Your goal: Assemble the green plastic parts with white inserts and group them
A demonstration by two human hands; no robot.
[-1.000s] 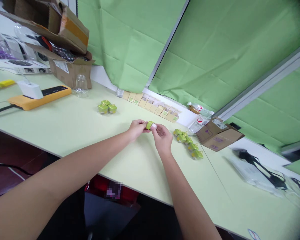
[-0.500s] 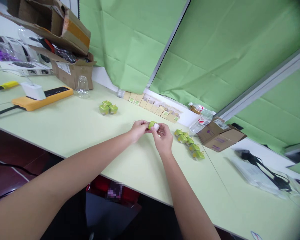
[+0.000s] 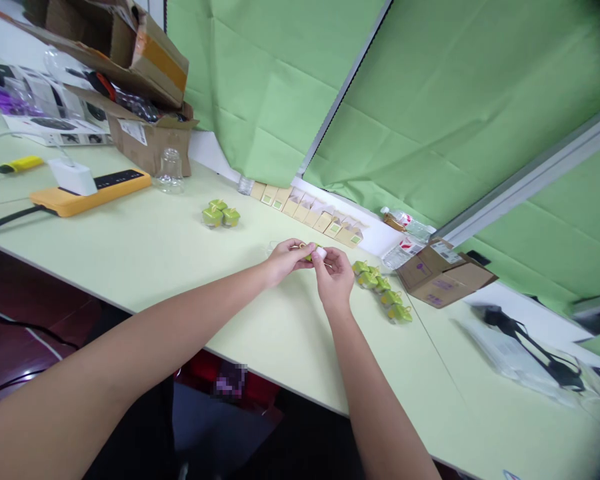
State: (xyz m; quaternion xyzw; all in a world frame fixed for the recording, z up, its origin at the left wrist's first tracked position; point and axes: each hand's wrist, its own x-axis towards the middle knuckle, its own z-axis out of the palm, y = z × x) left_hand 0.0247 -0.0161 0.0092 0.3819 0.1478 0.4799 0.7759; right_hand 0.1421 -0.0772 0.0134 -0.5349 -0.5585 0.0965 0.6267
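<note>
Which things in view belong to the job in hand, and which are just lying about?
Likely in use:
- small green-and-white piece, held between left hand and right hand
- green-topped containers on the left
- green-topped containers on the right

Probably just lying about:
- orange power strip
- clear jar
- cardboard box with purple print

Looks like a workroom, judging by cardboard boxes (image 3: 150,143) and the power strip (image 3: 105,192) left of the left hand (image 3: 283,261).

Hands (image 3: 283,262) (image 3: 335,277) close tog., prob. pinched
</note>
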